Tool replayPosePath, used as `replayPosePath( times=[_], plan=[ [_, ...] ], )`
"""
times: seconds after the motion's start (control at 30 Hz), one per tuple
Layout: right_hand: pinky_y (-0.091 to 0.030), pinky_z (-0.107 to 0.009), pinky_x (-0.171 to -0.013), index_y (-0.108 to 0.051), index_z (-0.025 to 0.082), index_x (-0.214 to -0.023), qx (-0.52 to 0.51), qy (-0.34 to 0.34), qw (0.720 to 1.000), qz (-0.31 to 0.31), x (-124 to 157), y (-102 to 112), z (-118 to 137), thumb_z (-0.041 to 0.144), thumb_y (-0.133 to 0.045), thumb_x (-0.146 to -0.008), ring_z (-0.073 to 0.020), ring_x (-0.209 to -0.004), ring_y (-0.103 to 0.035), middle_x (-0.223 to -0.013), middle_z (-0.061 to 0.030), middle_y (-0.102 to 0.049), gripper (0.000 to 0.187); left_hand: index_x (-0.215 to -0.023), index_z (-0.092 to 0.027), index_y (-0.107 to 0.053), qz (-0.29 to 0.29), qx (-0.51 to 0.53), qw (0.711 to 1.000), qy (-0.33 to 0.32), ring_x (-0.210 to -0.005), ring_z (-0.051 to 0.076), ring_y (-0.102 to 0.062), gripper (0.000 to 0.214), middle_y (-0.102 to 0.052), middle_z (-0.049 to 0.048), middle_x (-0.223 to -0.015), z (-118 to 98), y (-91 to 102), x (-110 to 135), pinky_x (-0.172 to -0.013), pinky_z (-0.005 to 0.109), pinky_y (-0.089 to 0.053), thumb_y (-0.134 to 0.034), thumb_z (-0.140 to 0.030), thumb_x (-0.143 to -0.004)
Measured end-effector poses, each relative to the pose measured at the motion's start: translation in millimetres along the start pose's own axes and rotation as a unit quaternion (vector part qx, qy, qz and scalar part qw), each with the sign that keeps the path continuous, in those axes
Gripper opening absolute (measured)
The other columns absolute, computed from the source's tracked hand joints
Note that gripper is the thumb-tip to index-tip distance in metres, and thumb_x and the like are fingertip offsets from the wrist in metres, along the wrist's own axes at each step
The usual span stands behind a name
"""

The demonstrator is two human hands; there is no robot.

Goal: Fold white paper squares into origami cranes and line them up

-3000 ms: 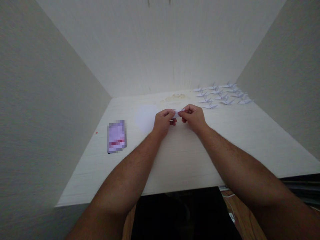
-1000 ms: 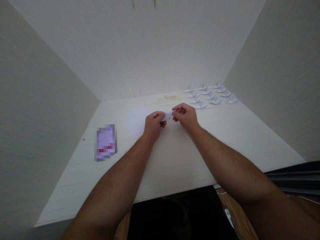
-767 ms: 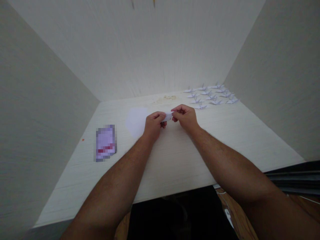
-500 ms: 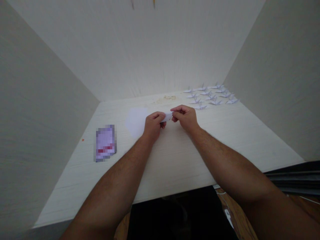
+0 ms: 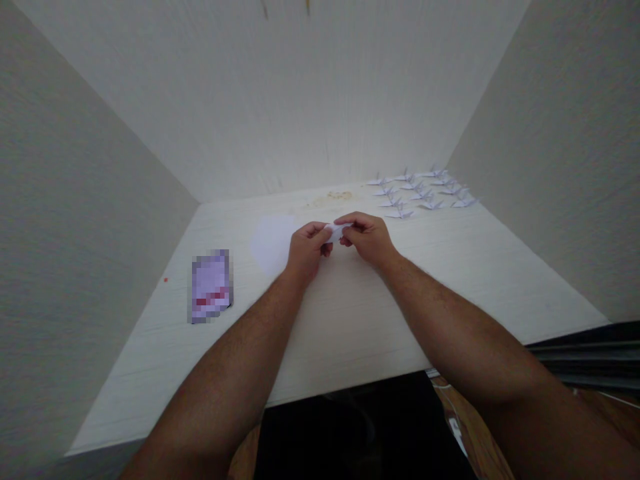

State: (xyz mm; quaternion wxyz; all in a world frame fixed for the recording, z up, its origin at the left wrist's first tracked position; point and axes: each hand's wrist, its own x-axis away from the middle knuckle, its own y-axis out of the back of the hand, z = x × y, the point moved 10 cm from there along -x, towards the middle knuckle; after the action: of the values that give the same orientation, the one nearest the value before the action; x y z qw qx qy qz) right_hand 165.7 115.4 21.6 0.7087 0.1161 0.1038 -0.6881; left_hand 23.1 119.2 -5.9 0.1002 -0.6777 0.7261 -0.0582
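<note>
A small folded piece of white paper (image 5: 335, 231) is held just above the white table (image 5: 350, 313), near its middle. My left hand (image 5: 305, 248) pinches the paper's left end, fingers curled. The paper's right end is pinched by my right hand (image 5: 367, 237), whose fingers bend over it. Most of the paper is hidden between the fingertips. A flat white sheet (image 5: 271, 241) lies on the table just left of my left hand.
Several small white paper cranes (image 5: 420, 192) stand in rows at the back right corner. A blurred purple and white card (image 5: 211, 285) lies at the left. Pale walls close in the table on three sides. A brownish stain (image 5: 334, 196) marks the back.
The view has shifted since three seconds ago. In the last second my right hand has slid a little leftward over the paper, so the hands are closer together.
</note>
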Motion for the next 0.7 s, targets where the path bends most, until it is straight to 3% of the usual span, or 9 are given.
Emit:
replayPosePath(
  times=[0.27,0.47,0.7],
  plan=[
    [-0.048,-0.022,-0.048,-0.075,0.019,-0.088,0.022,0.003,0.999,-0.031,-1.8,8.1,-1.3,0.02,-0.061,-0.071,-0.0118,-0.05,-0.063,-0.055,0.003,-0.065,0.021,-0.078,-0.016,-0.065,0.009,0.0,1.0,0.0,-0.05,0.01,-0.057,0.031,-0.061,-0.0016,-0.058,2.2,-0.7,-0.2,-0.045,0.021,-0.043,-0.084,-0.037,-0.067],
    [-0.05,-0.022,-0.05,-0.076,0.019,-0.09,0.017,0.002,1.0,-0.004,0.1,1.9,1.4,0.021,-0.062,-0.073,-0.0121,-0.053,-0.065,-0.058,0.0031,-0.066,0.023,-0.08,-0.014,-0.068,0.018,-0.015,1.0,0.001,-0.048,0.01,-0.056,0.03,-0.063,0.0,-0.056,3.7,-1.4,-1.0,-0.045,0.021,-0.043,-0.083,-0.037,-0.067],
    [-0.049,-0.02,-0.047,-0.073,0.019,-0.078,0.014,-0.005,1.0,-0.016,1.1,4.0,3.7,0.021,-0.062,-0.071,-0.0131,-0.051,-0.067,-0.053,0.0025,-0.065,0.013,-0.079,-0.014,-0.068,0.017,-0.001,1.0,0.002,-0.047,0.009,-0.055,0.032,-0.063,-0.0006,-0.056,2.9,-1.2,-0.9,-0.044,0.022,-0.041,-0.084,-0.038,-0.066]
  ],
)
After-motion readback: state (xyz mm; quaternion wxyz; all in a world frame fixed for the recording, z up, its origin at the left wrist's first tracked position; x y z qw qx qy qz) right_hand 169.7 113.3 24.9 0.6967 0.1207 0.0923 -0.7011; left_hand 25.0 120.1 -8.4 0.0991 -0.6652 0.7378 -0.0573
